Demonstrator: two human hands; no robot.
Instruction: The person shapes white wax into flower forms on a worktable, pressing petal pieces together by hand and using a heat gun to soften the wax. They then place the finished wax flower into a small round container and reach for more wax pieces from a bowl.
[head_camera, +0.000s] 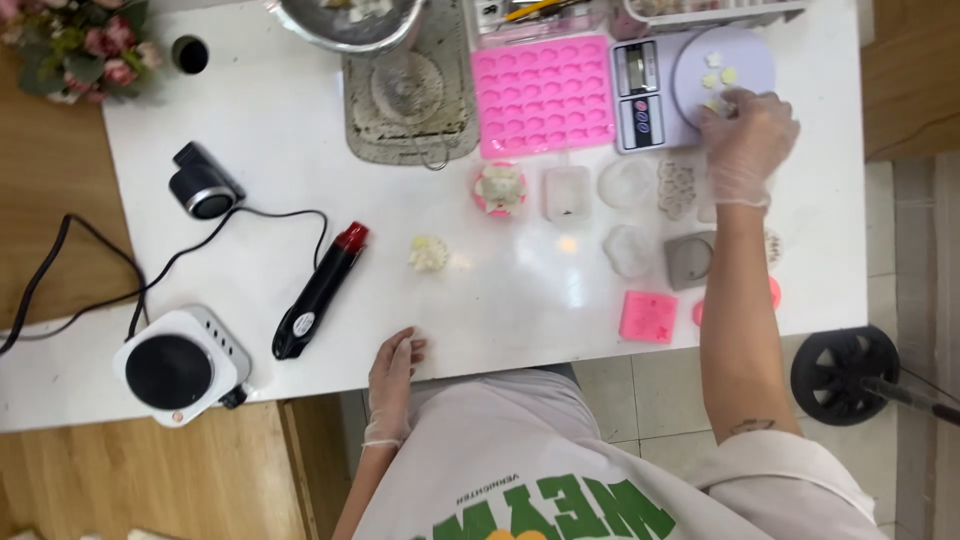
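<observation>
I see my right hand (747, 140), gloved, reaching over the front edge of the kitchen scale (690, 80), its fingers curled toward small pale wax pieces (718, 72) on the round platform; I cannot tell whether it grips one. My left hand (393, 372), also gloved, rests loose and flat on the near edge of the white table (260, 130), well apart from the scale, holding nothing. Just left of the scale lies a pink silicone mould tray (543, 95). Far left of the scale sit a black heat gun (320, 290) and 1 small hotplate (180, 365).
</observation>
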